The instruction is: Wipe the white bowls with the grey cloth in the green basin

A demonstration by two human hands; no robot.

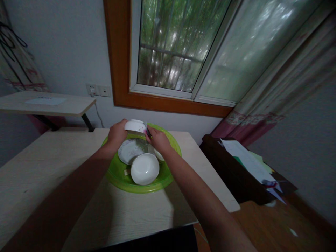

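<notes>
A: What do we enter first?

B: One table (136,211), pale wood-look top, set against the wall. Next, one window (173,45), sliding, white inner frame, brown wooden surround, bars and greenery beyond the glass.

A: And the cloth goods?

B: One curtain (258,82), pale with a pink lower band, hanging right of the window.

A: Then we list one shelf (76,106), raised on black legs at the table's far left.

B: One basin (148,190), bright green, round, standing on the table below the window.

A: Contents?

B: One plate (130,150), grey-white, faintly patterned, lying toward the left of the basin. One white bowl (145,169), in front of the plate, its hollow tipped toward us. At the right we see a further pale dish (159,155), mostly behind a wrist.

A: And above these?

B: One flowered bowl (135,126), white with pink marks, held over the back of the basin.

A: How do we record the hands?

B: Left hand (117,133): gripping the flowered bowl by its left side. Right hand (159,140): fingers curled on a grey thing (145,126) against the bowl's right side; too blurred for us to name.

A: Smallest pieces?

B: Two wall sockets (105,91), the left one with a plug; lastly, one tan piece (127,172), in the basin beside the white bowl.
</notes>
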